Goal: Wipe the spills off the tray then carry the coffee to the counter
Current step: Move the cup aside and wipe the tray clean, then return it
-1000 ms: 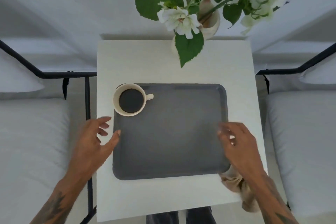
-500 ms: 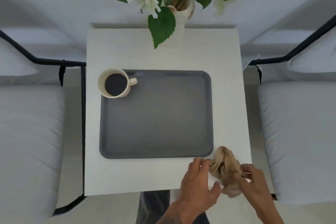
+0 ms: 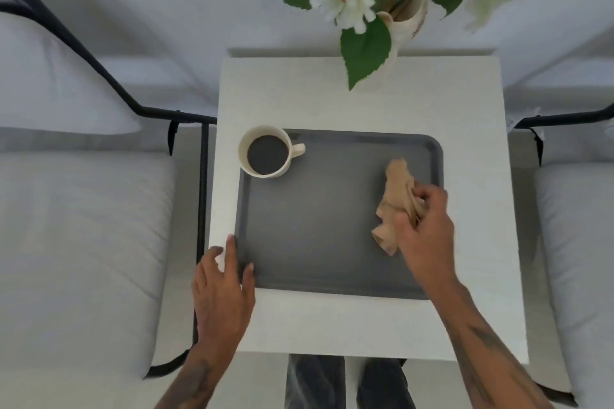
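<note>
A dark grey tray [image 3: 319,229] lies on a small white table [image 3: 358,100]. A cream cup of black coffee [image 3: 265,152] stands on the tray's far left corner, handle pointing right. My right hand [image 3: 423,229] grips a crumpled beige cloth [image 3: 397,199] and presses it onto the right side of the tray. My left hand [image 3: 222,289] rests at the tray's near left corner, fingers spread, thumb on the tray's rim. No spill is visible on the tray's surface.
A vase with white flowers and green leaves [image 3: 375,0] stands at the table's far edge. Grey cushioned seats with black frames flank the table, one on the left [image 3: 79,236] and one on the right [image 3: 578,242]. My legs [image 3: 345,382] show below the table.
My right hand has lifted the cloth from the table's near right corner onto the tray. My left hand has let go of the cloth and moved to the tray's near left corner.
</note>
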Motion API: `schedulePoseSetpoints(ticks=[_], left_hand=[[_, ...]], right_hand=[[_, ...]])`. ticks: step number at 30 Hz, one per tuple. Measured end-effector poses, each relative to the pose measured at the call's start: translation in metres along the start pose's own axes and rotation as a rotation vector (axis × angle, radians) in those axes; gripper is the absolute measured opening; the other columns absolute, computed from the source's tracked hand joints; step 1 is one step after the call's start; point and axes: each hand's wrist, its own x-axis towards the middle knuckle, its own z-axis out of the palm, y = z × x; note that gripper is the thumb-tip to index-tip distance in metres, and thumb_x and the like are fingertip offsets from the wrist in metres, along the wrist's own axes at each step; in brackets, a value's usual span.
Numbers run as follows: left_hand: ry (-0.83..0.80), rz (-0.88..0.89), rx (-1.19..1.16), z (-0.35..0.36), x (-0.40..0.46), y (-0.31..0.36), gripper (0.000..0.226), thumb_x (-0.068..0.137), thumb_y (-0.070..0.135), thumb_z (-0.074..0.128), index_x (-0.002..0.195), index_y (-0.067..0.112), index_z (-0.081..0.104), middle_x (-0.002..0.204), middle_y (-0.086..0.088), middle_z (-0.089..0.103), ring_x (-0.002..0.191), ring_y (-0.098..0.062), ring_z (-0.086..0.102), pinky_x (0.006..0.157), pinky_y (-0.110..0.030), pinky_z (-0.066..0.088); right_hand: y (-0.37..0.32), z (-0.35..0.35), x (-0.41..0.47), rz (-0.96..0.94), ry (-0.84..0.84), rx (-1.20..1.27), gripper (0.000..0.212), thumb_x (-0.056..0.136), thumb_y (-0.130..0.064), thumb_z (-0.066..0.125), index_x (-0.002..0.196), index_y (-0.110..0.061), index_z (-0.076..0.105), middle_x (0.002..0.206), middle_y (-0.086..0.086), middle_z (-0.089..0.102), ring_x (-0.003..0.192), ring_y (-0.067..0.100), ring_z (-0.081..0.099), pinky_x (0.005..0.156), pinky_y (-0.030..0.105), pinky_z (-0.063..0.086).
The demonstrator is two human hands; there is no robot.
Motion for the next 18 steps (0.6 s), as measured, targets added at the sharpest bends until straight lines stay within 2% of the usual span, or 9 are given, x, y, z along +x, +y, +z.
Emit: schedulePoseSetpoints(ticks=[1,3,6,9,12,14,15,18], left_hand=[[-0.010,0.042,0.034,0.003,0.003,-0.007,0.063,0.095,0.044,0.037,0.143,0.004,0.047,0.122,-0.023,0.055,0.101,-0.040,0.056,0.081,-0.053,0.050],[-0.002,0.094,0.056,0.008,0.005,-0.015,0.064,0.098,0.047,0.029,0.143,0.004,0.048,0.119,-0.023,0.057,0.099,-0.038,0.057,0.078,-0.050,0.049],[0.039,0.074,0.008,0.012,0.003,-0.015,0.055,0.101,0.038,0.040,0.142,0.003,0.050,0.107,-0.023,0.060,0.092,-0.037,0.057,0.073,-0.048,0.048],[0.040,0.093,-0.009,0.011,0.003,-0.012,0.054,0.100,0.034,0.049,0.143,0.001,0.048,0.091,-0.021,0.060,0.079,-0.034,0.056,0.066,-0.045,0.046],[-0.049,0.078,-0.018,0.010,0.003,-0.015,0.060,0.094,0.036,0.040,0.143,0.003,0.049,0.085,-0.014,0.055,0.074,-0.029,0.050,0.064,-0.042,0.044],[-0.097,0.056,-0.044,0.008,0.003,-0.016,0.057,0.091,0.037,0.036,0.131,0.004,0.059,0.085,-0.009,0.054,0.076,-0.027,0.048,0.065,-0.041,0.044],[-0.109,0.046,-0.057,0.006,0.004,-0.016,0.054,0.091,0.036,0.036,0.126,0.005,0.062,0.086,-0.009,0.054,0.078,-0.027,0.048,0.065,-0.040,0.043],[-0.093,0.056,-0.087,-0.004,0.011,-0.021,0.055,0.087,0.030,0.044,0.135,0.006,0.058,0.095,-0.016,0.059,0.086,-0.033,0.055,0.070,-0.045,0.046]], right_hand=[[0.002,0.021,0.012,-0.012,0.011,-0.025,0.038,0.080,-0.014,0.058,0.117,-0.015,0.048,0.112,0.004,0.059,0.091,0.019,0.059,0.067,0.014,0.039],[-0.002,0.060,0.021,-0.056,0.042,-0.066,0.038,0.079,-0.005,0.057,0.117,-0.009,0.053,0.117,0.007,0.056,0.095,0.021,0.053,0.073,0.012,0.042],[-0.018,0.110,0.006,-0.175,0.007,-0.125,0.037,0.075,-0.005,0.058,0.112,-0.008,0.055,0.120,0.008,0.051,0.093,0.019,0.049,0.079,0.027,0.046],[-0.028,0.146,-0.028,-0.269,-0.128,-0.128,0.035,0.074,-0.005,0.058,0.108,-0.010,0.057,0.124,0.005,0.050,0.103,0.019,0.050,0.087,0.025,0.045],[-0.032,0.168,-0.067,-0.266,-0.368,-0.159,0.038,0.081,-0.009,0.058,0.119,-0.013,0.056,0.136,0.000,0.046,0.115,0.017,0.049,0.099,0.027,0.046],[-0.029,0.170,-0.086,-0.296,-0.519,-0.202,0.040,0.085,-0.010,0.054,0.125,-0.015,0.055,0.139,-0.002,0.046,0.119,0.018,0.049,0.103,0.031,0.044],[-0.026,0.166,-0.090,-0.289,-0.558,-0.211,0.039,0.086,-0.011,0.052,0.125,-0.017,0.054,0.138,-0.003,0.047,0.120,0.017,0.048,0.105,0.032,0.043],[-0.015,0.135,-0.086,-0.202,-0.576,-0.269,0.032,0.087,-0.015,0.049,0.116,-0.027,0.053,0.127,-0.007,0.053,0.114,0.013,0.049,0.099,0.032,0.045]])
